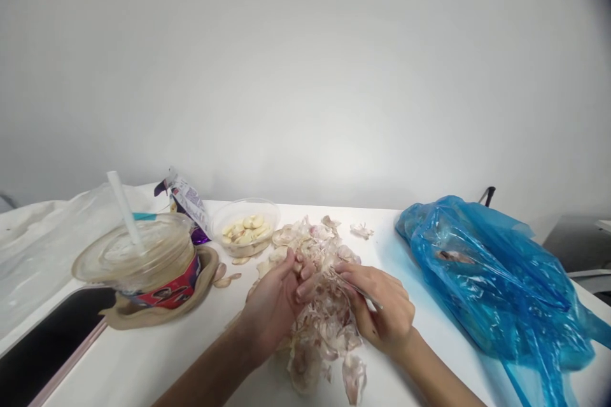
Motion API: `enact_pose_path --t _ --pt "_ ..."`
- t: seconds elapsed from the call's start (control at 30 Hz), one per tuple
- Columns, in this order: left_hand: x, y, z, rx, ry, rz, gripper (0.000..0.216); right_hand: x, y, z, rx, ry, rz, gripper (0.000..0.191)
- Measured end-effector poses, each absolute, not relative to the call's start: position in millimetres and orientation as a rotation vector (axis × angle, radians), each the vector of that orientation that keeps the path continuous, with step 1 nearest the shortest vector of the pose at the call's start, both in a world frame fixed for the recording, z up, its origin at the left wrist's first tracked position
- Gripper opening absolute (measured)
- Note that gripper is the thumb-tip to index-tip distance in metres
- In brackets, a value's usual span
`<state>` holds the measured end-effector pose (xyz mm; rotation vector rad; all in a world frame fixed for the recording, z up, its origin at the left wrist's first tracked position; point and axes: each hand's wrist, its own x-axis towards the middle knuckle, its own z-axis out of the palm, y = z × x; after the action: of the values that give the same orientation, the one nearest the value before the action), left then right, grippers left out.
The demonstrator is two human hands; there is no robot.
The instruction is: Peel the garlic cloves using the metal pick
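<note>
From the head view I count two bare hands over one heap of skins [329, 324], which runs from near the desk's far edge down toward its near side. The left hand [279, 302] is turned palm up, its fingers loosely curled and partly parted; whether a clove sits in them I cannot tell. The right hand [382, 302] has thumb and fingers pinched together on one thin tool [370, 299], its tip lost among the skins. One scrap [361, 230] lies apart, nearer the far edge. The peeled cloves [245, 227], over half a dozen but too overlapped to count exactly, sit in one clear tub [260, 208] by the far edge, left of the heap. A few unpeeled cloves [221, 275] lie loose between the tub and one lidded cup [165, 286], which has one straw [125, 210] and stands in one brown holder [143, 318]. One packet [191, 200] stands behind the cup, near the far edge; one clear bag [52, 248] spreads over the left side, and one black-faced tablet [52, 340] lies in front of it, partly under the holder. One blue bag [487, 280] slumps along the right edge, hiding the far right corner. The desk [143, 362] is white and smooth, its far edge close to one plain, pale grey wall [305, 76], brightest toward the middle.
</note>
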<state>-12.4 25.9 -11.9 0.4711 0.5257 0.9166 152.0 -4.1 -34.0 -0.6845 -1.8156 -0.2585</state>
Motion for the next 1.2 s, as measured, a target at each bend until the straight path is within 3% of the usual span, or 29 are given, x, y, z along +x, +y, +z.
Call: enact_pose_path --t 0.23,0.77,1.2 --pt "-9 24 -13 0.387 0.472 0.873 0.027 153 -6 -31 -0.664 -1.747 -0.265 0.032" --pt "-6 15 -15 0.543 0.609 0.985 0.023 152 -5 3 -0.841 -1.654 -0.315 0.017" --pt "-10 -3 8 0.817 0.46 1.064 0.018 111 -15 102 -0.691 -1.677 -0.329 0.01"
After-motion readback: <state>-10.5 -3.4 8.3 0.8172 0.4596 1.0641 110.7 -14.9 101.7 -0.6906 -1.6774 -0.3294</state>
